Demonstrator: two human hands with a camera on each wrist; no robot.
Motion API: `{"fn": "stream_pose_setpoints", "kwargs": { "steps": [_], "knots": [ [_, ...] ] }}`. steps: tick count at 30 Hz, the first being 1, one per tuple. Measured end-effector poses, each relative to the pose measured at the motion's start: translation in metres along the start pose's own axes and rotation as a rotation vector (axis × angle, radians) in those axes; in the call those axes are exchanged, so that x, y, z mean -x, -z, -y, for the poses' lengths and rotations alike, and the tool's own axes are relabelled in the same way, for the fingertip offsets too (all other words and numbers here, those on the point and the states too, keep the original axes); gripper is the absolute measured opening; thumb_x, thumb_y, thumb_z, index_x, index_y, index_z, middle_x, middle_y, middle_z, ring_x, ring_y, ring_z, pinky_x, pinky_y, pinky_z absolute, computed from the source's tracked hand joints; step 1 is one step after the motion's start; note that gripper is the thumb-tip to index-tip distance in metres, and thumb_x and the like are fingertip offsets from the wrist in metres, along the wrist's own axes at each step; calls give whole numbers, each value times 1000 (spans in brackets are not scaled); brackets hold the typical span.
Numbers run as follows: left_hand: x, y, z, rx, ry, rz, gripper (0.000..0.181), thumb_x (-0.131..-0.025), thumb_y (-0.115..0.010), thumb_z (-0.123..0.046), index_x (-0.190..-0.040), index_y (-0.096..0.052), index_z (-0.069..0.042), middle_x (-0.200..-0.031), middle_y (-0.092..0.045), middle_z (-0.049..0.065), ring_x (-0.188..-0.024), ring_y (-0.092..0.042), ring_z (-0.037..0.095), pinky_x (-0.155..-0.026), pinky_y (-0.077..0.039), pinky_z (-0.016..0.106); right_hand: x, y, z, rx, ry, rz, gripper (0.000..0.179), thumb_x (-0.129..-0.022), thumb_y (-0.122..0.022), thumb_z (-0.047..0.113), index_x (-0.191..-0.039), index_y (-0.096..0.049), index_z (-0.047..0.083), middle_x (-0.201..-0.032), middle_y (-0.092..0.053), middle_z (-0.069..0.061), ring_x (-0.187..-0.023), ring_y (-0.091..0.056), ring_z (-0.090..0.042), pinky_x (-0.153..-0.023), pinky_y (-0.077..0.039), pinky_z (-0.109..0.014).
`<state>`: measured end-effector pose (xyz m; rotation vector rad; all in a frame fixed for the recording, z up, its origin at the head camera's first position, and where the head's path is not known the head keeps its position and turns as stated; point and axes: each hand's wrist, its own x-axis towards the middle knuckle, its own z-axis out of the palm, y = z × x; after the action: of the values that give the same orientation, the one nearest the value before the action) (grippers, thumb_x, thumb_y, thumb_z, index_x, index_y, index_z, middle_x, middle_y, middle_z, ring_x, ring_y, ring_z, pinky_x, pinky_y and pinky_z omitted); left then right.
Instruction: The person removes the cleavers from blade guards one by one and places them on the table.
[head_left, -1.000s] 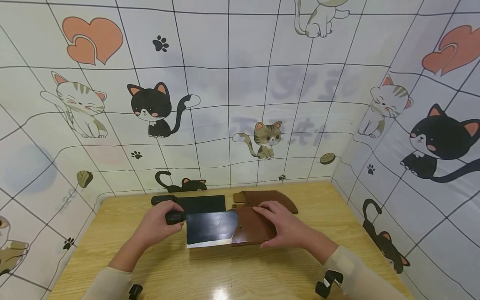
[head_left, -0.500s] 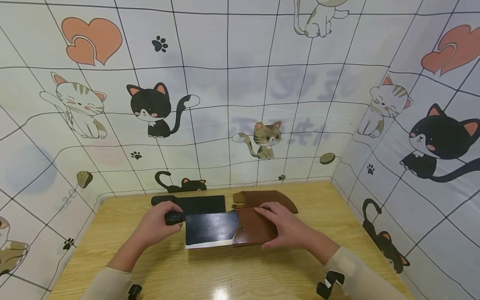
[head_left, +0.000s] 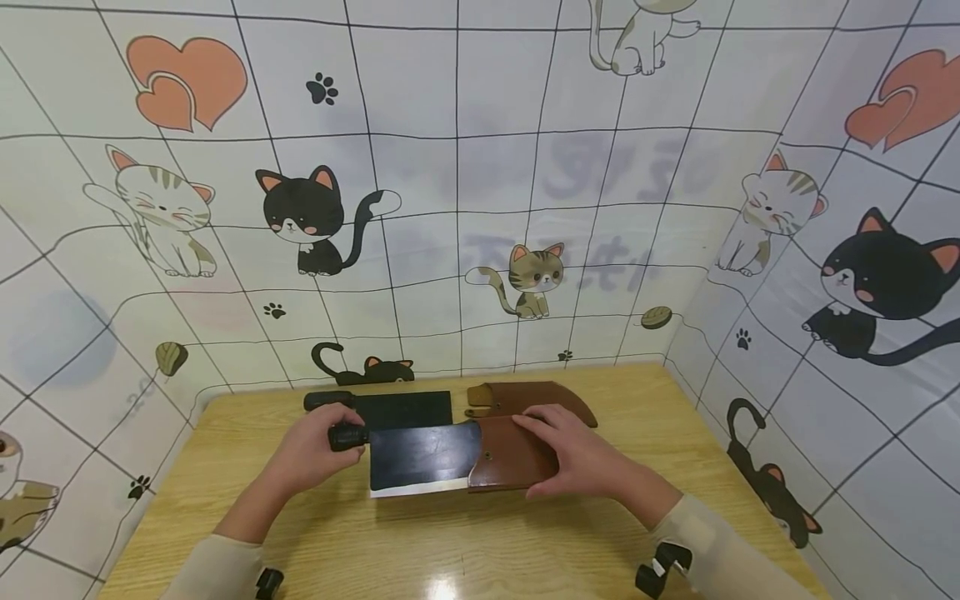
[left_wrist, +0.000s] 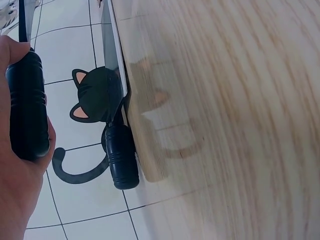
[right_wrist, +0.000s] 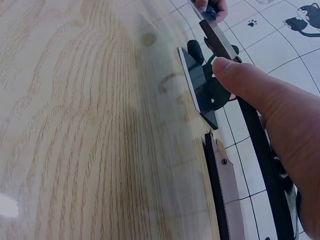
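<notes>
In the head view my left hand (head_left: 311, 450) grips the black handle (head_left: 347, 436) of a cleaver. Its dark, broad blade (head_left: 420, 457) has a bright edge facing me and runs right into a brown leather sheath (head_left: 517, 454). My right hand (head_left: 577, 454) holds that sheath by its right end, fingers on the top edge and thumb at the bottom. The blade tip is hidden inside the leather. Seen from the left wrist, the fingers wrap the ribbed handle (left_wrist: 27, 105). From the right wrist, the thumb lies along the sheath's dark edge (right_wrist: 260, 145).
Behind the held cleaver, a second black-handled cleaver (head_left: 405, 408) lies on the wooden table (head_left: 420, 550). A second brown leather sheath (head_left: 540, 398) lies to its right. A cat-print wall covering (head_left: 420, 292) rises at the table's back and sides.
The right hand has drawn the sheath slightly to the right, and a little more of the blade shows. The left hand has shifted very slightly left with the handle.
</notes>
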<state>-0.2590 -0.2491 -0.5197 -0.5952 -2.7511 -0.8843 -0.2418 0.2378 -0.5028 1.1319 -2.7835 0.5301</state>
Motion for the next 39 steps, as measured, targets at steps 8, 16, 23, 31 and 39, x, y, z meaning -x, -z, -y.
{"fn": "stream_pose_setpoints", "kwargs": {
  "steps": [8,16,23,31,39],
  "knots": [
    [2,3,2,7,7,-2,33,-85,-94,-18,-113,-76,-20,-130,-74,9,-111,-73,29,-89,-60,50,0,1,1,-10,-7,3,117,-75,-101,58,-170,-45,20,-161,-48,-5,-150,-44,-31,-118,-43,-59],
    [4,3,4,14,13,-2,33,-84,-94,-17,-111,-76,-21,-116,-74,0,-100,-68,19,-86,-58,46,-1,0,-1,-16,-16,14,115,-76,-101,57,-170,-45,21,-161,-48,-4,-150,-44,-30,-117,-44,-60],
    [6,3,8,10,12,-2,34,-83,-95,-17,-111,-75,-22,-111,-72,-5,-95,-66,14,-84,-58,44,2,-2,-5,2,-7,6,115,-75,-101,58,-169,-46,19,-159,-50,-4,-148,-46,-30,-115,-46,-59],
    [7,4,10,22,26,2,34,-83,-94,-17,-111,-75,-21,-107,-72,-6,-92,-67,13,-84,-58,43,3,-3,-5,-1,-16,10,116,-75,-101,58,-169,-46,19,-160,-50,-4,-148,-45,-30,-116,-45,-59],
    [8,5,15,5,29,-1,35,-82,-95,-18,-111,-75,-21,-109,-72,-4,-95,-67,15,-85,-58,45,6,-2,-7,-10,-25,5,116,-74,-103,56,-168,-47,18,-161,-50,-5,-149,-45,-31,-116,-44,-60]
  ]
}}
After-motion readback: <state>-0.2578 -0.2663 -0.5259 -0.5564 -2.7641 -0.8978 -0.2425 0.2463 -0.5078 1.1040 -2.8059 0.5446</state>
